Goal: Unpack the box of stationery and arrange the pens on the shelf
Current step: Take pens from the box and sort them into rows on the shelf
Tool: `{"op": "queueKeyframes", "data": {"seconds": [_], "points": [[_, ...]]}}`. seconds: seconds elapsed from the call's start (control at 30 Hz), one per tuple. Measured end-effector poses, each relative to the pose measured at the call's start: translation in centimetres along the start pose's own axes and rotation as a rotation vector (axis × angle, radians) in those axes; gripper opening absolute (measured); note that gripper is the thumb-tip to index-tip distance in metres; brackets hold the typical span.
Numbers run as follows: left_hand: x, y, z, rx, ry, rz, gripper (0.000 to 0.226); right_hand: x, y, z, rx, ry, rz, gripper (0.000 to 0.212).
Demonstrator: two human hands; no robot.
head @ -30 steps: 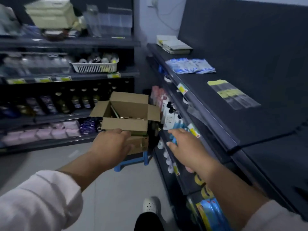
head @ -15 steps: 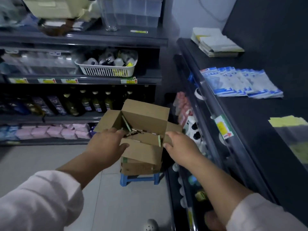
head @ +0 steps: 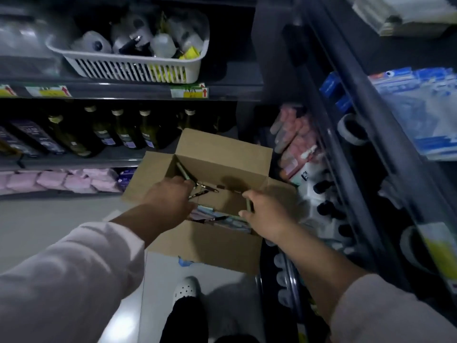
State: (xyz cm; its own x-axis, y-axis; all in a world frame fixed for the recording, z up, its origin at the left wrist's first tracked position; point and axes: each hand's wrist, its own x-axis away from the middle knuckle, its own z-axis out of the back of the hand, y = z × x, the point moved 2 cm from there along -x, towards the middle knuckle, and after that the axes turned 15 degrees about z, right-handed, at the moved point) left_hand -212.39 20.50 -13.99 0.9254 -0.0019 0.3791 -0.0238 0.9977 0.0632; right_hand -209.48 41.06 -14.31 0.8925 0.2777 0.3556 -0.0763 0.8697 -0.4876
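The open cardboard box (head: 217, 246) stands on a blue stool (head: 184, 262), of which only a sliver shows under the box's front edge, on the floor (head: 49, 214) in the corner where two shelf units meet. All four of its flaps are folded outward.

The left hand (head: 170, 199) reaches over the box's left edge. Its fingers curl down among the loose pens (head: 205, 188) lying along the back of the box, but the blur hides whether they grip one. The right hand (head: 267, 214) is at the box's right edge, its fingers and thumb closed round a slim green pen (head: 249, 205) held roughly upright. Flat packets (head: 220, 219) lie in the front of the box between the two hands.

On the shelves behind the box are a white basket (head: 128, 70) of small items, a row of dark bottles (head: 123, 132) below it, and pink packs (head: 61, 180) on the lowest level. The shelf (head: 385, 53) to the right carries blue-and-white packets (head: 420, 115) on its top level. A white shoe (head: 186, 289) shows on the floor in front of the box.
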Motion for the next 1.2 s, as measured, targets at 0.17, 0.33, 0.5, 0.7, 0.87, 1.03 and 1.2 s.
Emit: {"op": "queueKeyframes", "data": {"seconds": [0.17, 0.33, 0.5, 0.7, 0.87, 1.03, 1.2], "points": [[-7.3, -0.6, -5.2, -0.037, -0.126, -0.071, 0.043, -6.8, 3.7, -4.6, -0.076, -0.124, -0.038, 0.051], [-13.3, -1.0, -11.9, -0.091, -0.218, -0.092, 0.057, -12.5, 8.3, -10.3, -0.121, -0.337, -0.099, 0.069], [-17.7, -1.5, -17.5, -0.017, -0.357, -0.092, 0.097, -16.0, 11.6, -14.7, -0.057, -0.446, -0.148, 0.067], [-19.7, -1.9, -21.6, -0.088, -0.516, -0.038, 0.111, -17.8, 13.1, -17.8, 0.022, -0.558, -0.109, 0.07], [-20.7, -1.9, -22.9, -0.091, -0.56, -0.034, 0.088, -19.0, 13.3, -18.9, 0.089, -0.568, -0.071, 0.062], [-21.2, -1.6, -24.0, -0.114, -0.624, -0.055, 0.067, -19.6, 13.5, -19.3, 0.045, -0.607, -0.09, 0.066], [-21.3, -1.3, -23.7, -0.024, -0.663, -0.061, 0.068, -19.6, 13.2, -19.0, -0.132, -0.592, -0.093, 0.058]]}}
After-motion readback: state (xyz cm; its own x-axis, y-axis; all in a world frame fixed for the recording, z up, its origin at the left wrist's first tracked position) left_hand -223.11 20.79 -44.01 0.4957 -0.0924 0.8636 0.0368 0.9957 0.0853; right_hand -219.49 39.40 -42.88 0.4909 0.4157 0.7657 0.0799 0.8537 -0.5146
